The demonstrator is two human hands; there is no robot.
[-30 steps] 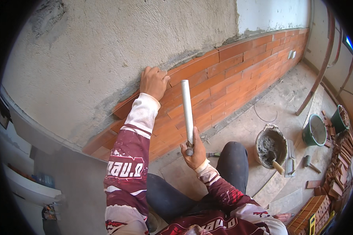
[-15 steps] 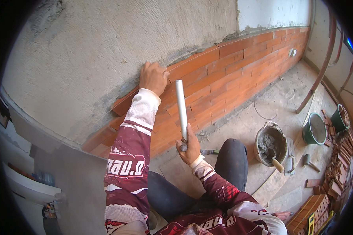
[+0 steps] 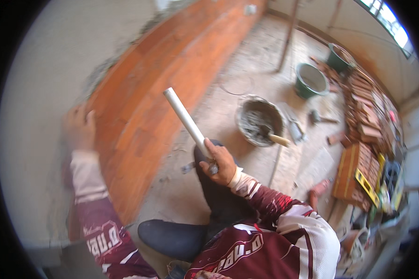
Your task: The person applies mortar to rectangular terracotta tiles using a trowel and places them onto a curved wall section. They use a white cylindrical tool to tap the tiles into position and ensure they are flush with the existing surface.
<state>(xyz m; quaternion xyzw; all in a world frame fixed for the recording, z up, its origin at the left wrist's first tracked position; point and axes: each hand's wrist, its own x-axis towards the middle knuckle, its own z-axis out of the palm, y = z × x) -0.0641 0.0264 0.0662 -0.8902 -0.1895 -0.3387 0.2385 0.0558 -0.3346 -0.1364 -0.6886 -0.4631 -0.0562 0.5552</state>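
Pipe in one hand, brick wall under the other

The right hand [image 3: 221, 162] is wrapped in a full grip around the lower end of a white pipe [image 3: 185, 120], whose long axis slants up and left toward the brick wall [image 3: 158, 79]. The left hand [image 3: 79, 128], blurred, lies flat against that wall's upper edge, fingers spread and holding nothing, so it is the hand nearer the wall. Right of the pipe, a mortar bucket [image 3: 260, 120] stands on the floor [image 3: 228, 88].
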